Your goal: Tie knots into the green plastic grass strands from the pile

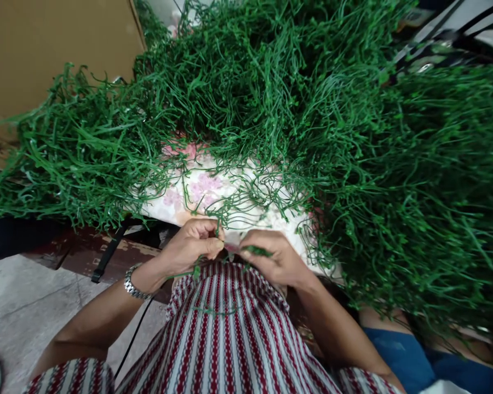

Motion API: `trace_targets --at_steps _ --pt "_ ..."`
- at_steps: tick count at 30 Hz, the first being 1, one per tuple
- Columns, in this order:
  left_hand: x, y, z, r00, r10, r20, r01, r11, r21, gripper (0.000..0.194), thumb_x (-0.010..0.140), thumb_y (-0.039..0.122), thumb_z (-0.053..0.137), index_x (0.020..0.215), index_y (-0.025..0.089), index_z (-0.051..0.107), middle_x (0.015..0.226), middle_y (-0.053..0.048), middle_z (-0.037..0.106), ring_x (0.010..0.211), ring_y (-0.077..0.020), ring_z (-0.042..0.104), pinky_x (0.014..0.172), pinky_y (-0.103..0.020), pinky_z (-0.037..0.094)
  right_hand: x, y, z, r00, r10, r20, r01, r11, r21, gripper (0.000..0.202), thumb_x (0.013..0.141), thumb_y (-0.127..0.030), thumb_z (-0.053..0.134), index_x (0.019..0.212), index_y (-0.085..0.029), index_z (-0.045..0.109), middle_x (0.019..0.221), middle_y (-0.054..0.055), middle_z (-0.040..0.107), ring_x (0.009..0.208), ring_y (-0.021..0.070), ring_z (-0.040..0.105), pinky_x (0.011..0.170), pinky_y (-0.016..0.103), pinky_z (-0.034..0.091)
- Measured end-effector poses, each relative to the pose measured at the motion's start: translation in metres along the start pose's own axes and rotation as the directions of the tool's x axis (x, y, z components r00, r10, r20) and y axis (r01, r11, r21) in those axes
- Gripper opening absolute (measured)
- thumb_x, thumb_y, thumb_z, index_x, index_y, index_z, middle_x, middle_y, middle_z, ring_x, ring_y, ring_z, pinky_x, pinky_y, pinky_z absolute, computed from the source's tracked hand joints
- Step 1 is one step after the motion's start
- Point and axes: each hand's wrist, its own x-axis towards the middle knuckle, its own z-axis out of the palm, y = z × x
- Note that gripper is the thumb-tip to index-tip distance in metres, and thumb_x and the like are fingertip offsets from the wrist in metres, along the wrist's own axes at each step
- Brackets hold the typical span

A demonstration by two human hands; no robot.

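Thin green plastic-looking stems point(263, 191) lie loosely on a floral cloth point(205, 189) just beyond my hands. My left hand point(197, 241), with a metal watch on its wrist, is closed in a pinch on a green stem point(218, 227) that stands up between thumb and forefinger. My right hand point(275, 254) is closed around a short green piece point(257, 250), which shows between its thumb and fingers. A small gap separates the two hands, both in front of my striped garment. More thin green strands hang below the left hand.
A large tangled heap of green stems point(246, 93) spreads across the back, with further piles at left point(86, 158) and right point(427, 191). A cardboard box point(53, 54) stands back left. Blue fabric point(398, 350) and a bit of bare skin show at lower right.
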Motion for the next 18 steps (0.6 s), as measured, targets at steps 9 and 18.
trace_targets --at_steps 9,18 --pt "0.000 0.000 0.012 0.990 0.115 -0.076 -0.121 0.989 -0.088 0.019 0.071 0.028 0.066 0.078 0.016 0.053 0.051 0.005 0.049 0.044 -0.0066 0.043 0.047 -0.019 0.036 0.003 -0.005 -0.004 0.983 0.000 -0.181 -0.038 0.978 -0.205 0.014 0.085 -0.023 0.052 0.085 -0.014 0.062 0.066 0.001 0.052 0.062 0.0101 0.048 0.058 0.023 0.039" --pt "-0.003 -0.009 0.011 0.980 0.046 -0.193 -0.044 0.999 0.016 0.015 0.079 0.033 0.058 0.078 0.018 0.054 0.048 0.007 0.037 0.044 -0.0059 0.034 0.044 -0.018 0.026 -0.012 -0.061 -0.055 0.970 -0.092 -0.226 0.011 0.941 -0.337 0.015 0.086 -0.024 0.048 0.085 -0.014 0.060 0.068 0.003 0.058 0.063 0.0102 0.052 0.056 0.023 0.042"
